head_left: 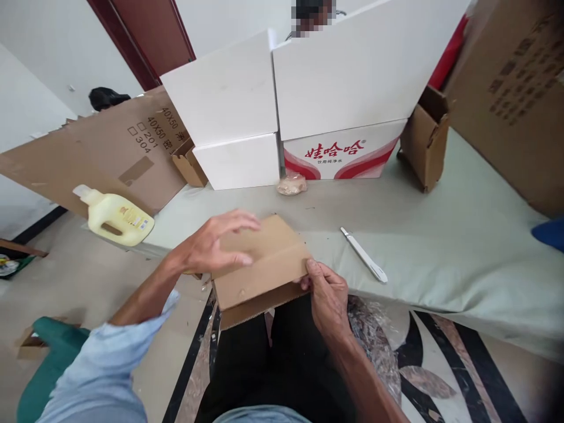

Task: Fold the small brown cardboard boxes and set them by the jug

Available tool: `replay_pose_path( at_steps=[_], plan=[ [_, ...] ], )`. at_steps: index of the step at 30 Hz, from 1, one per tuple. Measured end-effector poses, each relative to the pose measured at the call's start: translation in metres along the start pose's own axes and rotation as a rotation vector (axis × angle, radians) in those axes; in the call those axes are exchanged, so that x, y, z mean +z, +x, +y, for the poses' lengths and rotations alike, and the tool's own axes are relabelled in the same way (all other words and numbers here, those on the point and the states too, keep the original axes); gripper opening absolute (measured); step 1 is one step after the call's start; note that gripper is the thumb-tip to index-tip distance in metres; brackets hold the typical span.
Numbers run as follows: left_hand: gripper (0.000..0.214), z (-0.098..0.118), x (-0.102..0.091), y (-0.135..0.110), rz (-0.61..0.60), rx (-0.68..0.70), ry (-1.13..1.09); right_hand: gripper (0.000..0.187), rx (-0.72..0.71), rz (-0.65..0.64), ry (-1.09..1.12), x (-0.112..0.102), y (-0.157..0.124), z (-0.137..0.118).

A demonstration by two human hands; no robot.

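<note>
A folded brown cardboard piece (268,258) lies partly on the cloth-covered surface and juts over its front edge above my lap. Its near side gapes, with a lower flap (264,308) showing beneath the upper panel. My right hand (328,294) pinches the right corner between thumb and fingers. Over the left part of the cardboard hovers my left hand (220,244), fingers apart and holding nothing; whether it touches the panel I cannot tell. To the right lies a slim white knife or scalpel-like tool (363,255), its narrow tip pointing away from me.
White boxes (238,161) and a red-and-white printed carton (339,153) stand along the back. A small plastic-wrapped lump (291,184) sits before them. At left is a yellow jug (118,217); at right, an open cardboard box (425,141). Part of a person (312,14) shows behind.
</note>
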State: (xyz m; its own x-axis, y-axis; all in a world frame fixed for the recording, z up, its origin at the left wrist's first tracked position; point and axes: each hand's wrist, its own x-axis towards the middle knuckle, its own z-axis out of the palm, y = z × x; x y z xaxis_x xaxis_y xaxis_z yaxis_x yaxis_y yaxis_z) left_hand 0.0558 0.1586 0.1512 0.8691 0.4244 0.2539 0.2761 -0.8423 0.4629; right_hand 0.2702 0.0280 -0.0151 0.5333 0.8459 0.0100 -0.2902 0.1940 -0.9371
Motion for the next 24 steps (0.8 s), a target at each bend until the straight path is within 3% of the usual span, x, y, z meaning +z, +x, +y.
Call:
replay_pose_path(
  at_steps=[3, 5, 8, 11, 14, 17, 20, 24],
  plan=[
    [0.058, 0.03, 0.009, -0.064, 0.0, -0.004, 0.081, 0.059, 0.037, -0.016, 0.071, 0.005, 0.007, -0.01],
    [0.048, 0.033, 0.023, -0.09, 0.08, 0.016, 0.238, 0.056, 0.063, -0.044, 0.108, 0.008, 0.011, -0.017],
    [0.031, 0.021, 0.042, -0.105, 0.265, 0.138, 0.474, 0.054, 0.115, -0.104, 0.15, 0.014, 0.013, -0.026],
    [0.028, 0.003, 0.05, -0.101, 0.408, 0.24, 0.476, 0.053, 0.093, -0.195, 0.104, 0.017, 0.01, -0.032],
    [0.023, -0.007, 0.046, -0.096, 0.536, 0.216, 0.342, 0.047, -0.099, -0.352, -0.116, 0.015, 0.002, -0.041],
    [0.027, -0.009, 0.038, -0.096, 0.633, 0.161, 0.23, 0.037, -0.471, -0.621, -0.472, 0.011, -0.001, -0.056],
    [0.035, -0.01, 0.029, -0.1, 0.633, 0.099, 0.179, 0.043, -0.814, -0.901, -0.806, 0.014, 0.002, -0.081],
    [0.036, -0.023, 0.017, -0.104, 0.598, -0.016, 0.135, 0.058, -0.985, -1.116, -1.234, 0.035, 0.008, -0.112]
  ],
)
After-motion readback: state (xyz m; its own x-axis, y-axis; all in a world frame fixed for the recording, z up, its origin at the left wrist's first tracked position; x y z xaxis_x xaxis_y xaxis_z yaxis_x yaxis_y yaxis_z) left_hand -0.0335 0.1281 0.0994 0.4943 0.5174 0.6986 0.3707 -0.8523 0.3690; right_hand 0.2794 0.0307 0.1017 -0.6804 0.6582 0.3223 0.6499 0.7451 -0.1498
